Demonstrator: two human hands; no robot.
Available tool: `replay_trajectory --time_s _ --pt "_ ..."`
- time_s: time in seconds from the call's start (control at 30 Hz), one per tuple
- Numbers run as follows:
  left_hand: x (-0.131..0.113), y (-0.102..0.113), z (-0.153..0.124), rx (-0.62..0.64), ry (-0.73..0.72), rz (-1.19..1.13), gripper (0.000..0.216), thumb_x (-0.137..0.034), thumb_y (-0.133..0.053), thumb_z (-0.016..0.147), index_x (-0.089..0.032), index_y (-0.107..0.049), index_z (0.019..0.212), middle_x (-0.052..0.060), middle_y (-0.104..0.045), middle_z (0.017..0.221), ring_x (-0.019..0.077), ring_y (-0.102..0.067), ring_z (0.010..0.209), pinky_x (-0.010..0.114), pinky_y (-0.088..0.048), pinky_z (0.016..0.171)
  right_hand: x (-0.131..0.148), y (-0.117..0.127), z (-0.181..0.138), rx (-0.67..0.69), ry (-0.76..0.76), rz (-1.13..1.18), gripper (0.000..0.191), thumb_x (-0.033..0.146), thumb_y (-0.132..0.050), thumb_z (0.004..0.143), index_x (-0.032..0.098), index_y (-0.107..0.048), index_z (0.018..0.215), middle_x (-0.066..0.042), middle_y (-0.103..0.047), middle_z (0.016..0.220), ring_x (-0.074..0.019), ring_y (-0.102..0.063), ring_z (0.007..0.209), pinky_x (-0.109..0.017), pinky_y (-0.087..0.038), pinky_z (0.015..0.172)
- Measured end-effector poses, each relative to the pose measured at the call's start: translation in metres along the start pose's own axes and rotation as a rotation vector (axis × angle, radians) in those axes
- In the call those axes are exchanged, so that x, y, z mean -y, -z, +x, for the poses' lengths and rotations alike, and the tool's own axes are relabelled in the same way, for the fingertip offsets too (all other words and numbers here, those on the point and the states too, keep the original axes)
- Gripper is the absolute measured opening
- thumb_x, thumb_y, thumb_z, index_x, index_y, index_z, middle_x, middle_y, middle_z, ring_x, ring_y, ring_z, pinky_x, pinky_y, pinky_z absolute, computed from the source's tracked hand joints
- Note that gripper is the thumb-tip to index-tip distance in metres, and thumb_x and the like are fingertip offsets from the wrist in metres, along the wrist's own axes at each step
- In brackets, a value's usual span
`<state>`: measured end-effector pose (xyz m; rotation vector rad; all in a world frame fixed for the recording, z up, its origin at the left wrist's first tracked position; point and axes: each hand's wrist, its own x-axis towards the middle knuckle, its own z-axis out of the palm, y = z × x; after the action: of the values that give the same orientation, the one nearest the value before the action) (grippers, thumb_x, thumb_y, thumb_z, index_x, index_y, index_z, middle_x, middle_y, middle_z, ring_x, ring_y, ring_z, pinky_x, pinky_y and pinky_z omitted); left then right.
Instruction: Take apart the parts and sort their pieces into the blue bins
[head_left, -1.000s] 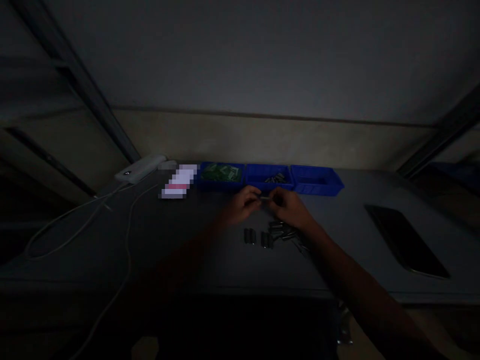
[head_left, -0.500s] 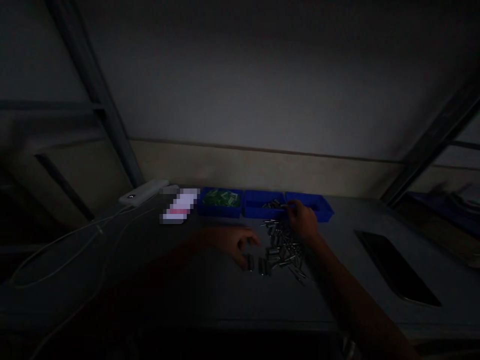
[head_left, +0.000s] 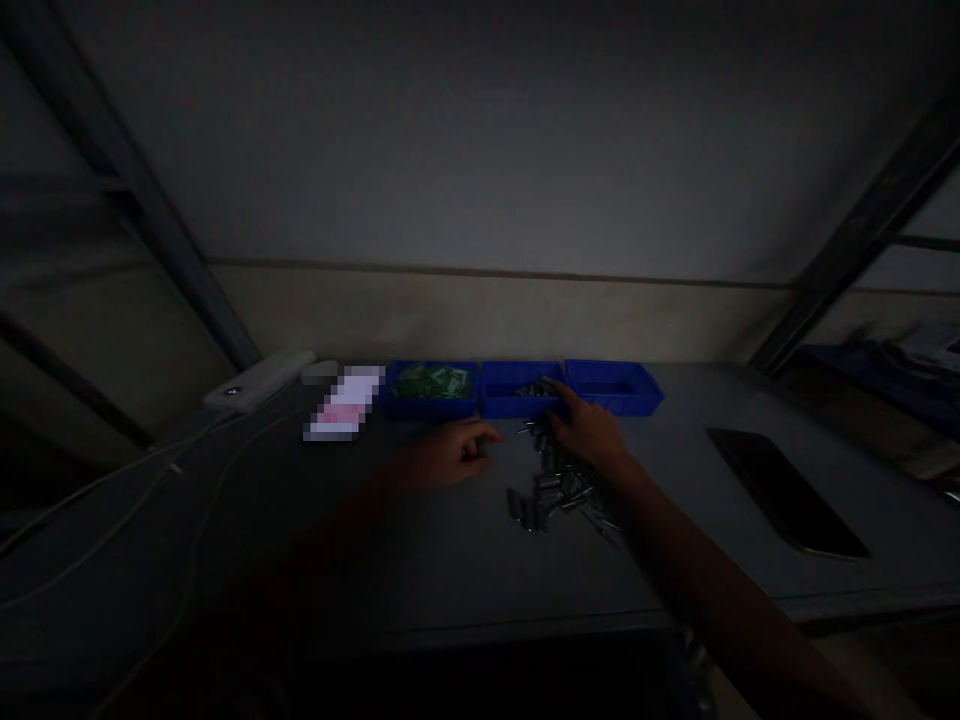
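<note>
Heaped on the tabletop [head_left: 442, 560] beside the right hand [head_left: 590, 428] and lying in the middle blue bin [head_left: 516, 408], the shiny metal pieces [head_left: 551, 487] look light, stiff and slippery, best pinched midway along their sides. The left hand [head_left: 452, 453] has curled fingers, the right's reach the bin; I cannot tell whether either grips anything. No writing is legible.

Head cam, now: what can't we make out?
All head view:
Left hand: what it holds, if anything; gloom and its own curl hide it.
Right hand: whether it pinches anything; dim, fingertips unclear.
Metal pieces: count; small, overlapping.
Lit screen: its text; pixelated.
White cable: where it leads; cut by left edge.
</note>
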<state>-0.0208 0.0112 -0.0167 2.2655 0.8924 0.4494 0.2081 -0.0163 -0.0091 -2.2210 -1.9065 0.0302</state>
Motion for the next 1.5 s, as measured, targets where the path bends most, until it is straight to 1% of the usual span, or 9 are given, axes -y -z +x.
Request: replay_trajectory --time_s 0.1,0.3,0.5,0.7,0.8,0.97,1.17,1.3,1.5 --pt "0.000 0.005 -0.006 0.006 -0.062 0.090 0.032 -0.021 -0.052 0.075 -0.018 -0.055 0.107 0.003 -0.055 0.091 0.0095 -0.052 0.062 0.022 -0.041 0.058 0.004 0.000 -0.003 -0.014 -0.005 -0.011 0.058 0.051 -0.033 0.085 0.027 -0.025 0.137 -0.011 -0.065 0.098 -0.0279 -0.062 0.088 -0.035 -0.043 0.071" --pt "0.010 0.009 -0.005 -0.051 -0.056 0.246 0.015 -0.021 -0.050 0.079 -0.017 -0.062 0.088 0.005 -0.058 0.091 0.0173 -0.054 0.086 0.029 -0.042 0.077 0.008 0.005 -0.008 -0.033 -0.064 0.003 0.050 0.050 -0.027 0.087 0.021 -0.042 0.126 -0.013 -0.064 0.099 -0.0271 -0.061 0.091 -0.036 -0.043 0.075" --pt "0.009 0.004 -0.006 -0.118 -0.063 0.224 0.014 -0.025 -0.049 0.080 -0.018 -0.059 0.086 0.003 -0.059 0.089 0.0172 -0.055 0.085 0.029 -0.042 0.076 0.007 0.004 -0.004 0.002 -0.077 -0.035 0.046 0.048 -0.033 0.086 0.024 -0.043 0.124 -0.013 -0.065 0.098 -0.0282 -0.062 0.089 -0.036 -0.044 0.070" --pt "0.000 -0.007 -0.005 -0.240 -0.015 0.053 0.013 -0.021 -0.050 0.079 -0.017 -0.057 0.089 0.003 -0.062 0.087 0.0155 -0.057 0.079 0.027 -0.044 0.070 0.014 0.005 -0.012 -0.087 0.012 0.007 0.045 0.046 -0.033 0.087 0.020 -0.044 0.122 -0.013 -0.066 0.089 -0.0263 -0.063 0.080 -0.033 -0.041 0.067" --pt "-0.006 -0.014 -0.002 -0.347 -0.036 0.023 0.012 -0.021 -0.052 0.078 -0.017 -0.057 0.088 0.002 -0.061 0.081 0.0137 -0.056 0.072 0.025 -0.044 0.065 0.025 0.005 -0.021 -0.109 0.204 0.134 0.037 0.043 -0.034 0.088 0.019 -0.052 0.110 -0.009 -0.067 0.084 -0.0214 -0.063 0.076 -0.028 -0.039 0.065" --pt "-0.008 -0.015 -0.002 -0.492 -0.135 0.098 0.010 -0.019 -0.054 0.077 -0.017 -0.056 0.087 0.000 -0.057 0.077 0.0095 -0.050 0.060 0.022 -0.042 0.059 0.038 -0.004 -0.026 0.021 0.468 0.416 0.034 0.035 -0.033 0.090 0.016 -0.059 0.076 -0.004 -0.063 0.070 -0.0136 -0.057 0.064 -0.023 -0.034 0.058" --pt "-0.011 -0.014 -0.002 -0.568 -0.257 0.129 0.009 -0.018 -0.052 0.079 -0.017 -0.056 0.087 0.000 -0.055 0.080 0.0089 -0.050 0.063 0.020 -0.042 0.058 0.038 -0.008 -0.026 0.082 0.480 0.809 0.029 0.035 -0.039 0.087 0.015 -0.060 0.080 -0.001 -0.059 0.069 -0.0114 -0.052 0.062 -0.022 -0.034 0.057" --pt "-0.016 -0.016 -0.003 -0.583 -0.272 0.071 0.008 -0.019 -0.054 0.078 -0.017 -0.056 0.086 0.001 -0.056 0.078 0.0092 -0.051 0.063 0.021 -0.043 0.058 0.037 -0.006 -0.026 0.217 0.430 1.073 0.031 0.042 -0.044 0.083 0.015 -0.057 0.075 0.002 -0.052 0.061 -0.0093 -0.045 0.055 -0.021 -0.032 0.052" --pt "-0.020 -0.015 -0.007 -0.515 -0.238 -0.067 0.009 -0.019 -0.052 0.078 -0.016 -0.056 0.086 0.004 -0.057 0.083 0.0121 -0.056 0.071 0.025 -0.048 0.064 0.030 -0.003 -0.023 0.386 0.464 1.231 0.035 0.048 -0.051 0.077 0.015 -0.054 0.067 0.004 -0.045 0.052 -0.0074 -0.040 0.048 -0.021 -0.030 0.050"
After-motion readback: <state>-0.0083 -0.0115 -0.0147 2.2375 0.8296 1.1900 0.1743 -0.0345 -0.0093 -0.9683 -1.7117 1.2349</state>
